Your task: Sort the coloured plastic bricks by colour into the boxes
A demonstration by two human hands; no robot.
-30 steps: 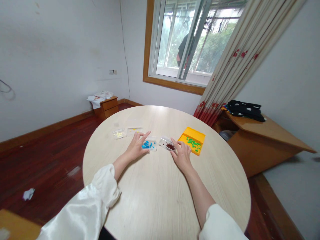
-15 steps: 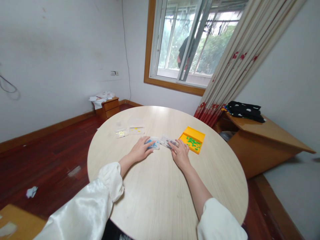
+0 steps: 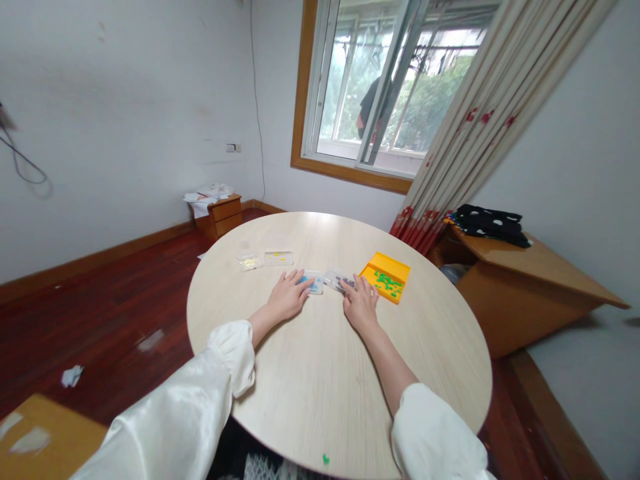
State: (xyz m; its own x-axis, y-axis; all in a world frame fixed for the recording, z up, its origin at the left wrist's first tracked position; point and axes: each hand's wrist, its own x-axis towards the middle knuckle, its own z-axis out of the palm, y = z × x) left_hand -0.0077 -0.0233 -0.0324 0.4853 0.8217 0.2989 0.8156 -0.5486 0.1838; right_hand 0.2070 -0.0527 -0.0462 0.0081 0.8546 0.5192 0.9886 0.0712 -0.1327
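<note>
My left hand lies on the round table, its fingers stretched over a small clear box of blue pieces. Beside it my right hand rests with its fingertips touching a clear box of dark red pieces. Just right of that stands an open yellow box with green pieces in it. Two more clear boxes with yellow pieces and pale pieces sit farther back on the left.
A small green piece lies at the table's near edge. A low wooden cabinet with papers stands by the far wall. A wooden desk with dark cloth is at the right, beside a curtain. A person stands outside the window.
My left hand slid onto the box of blue pieces and its fingers flattened. The view has pulled back and shifted, so the table sits further right. My right hand stays at the red-piece box.
</note>
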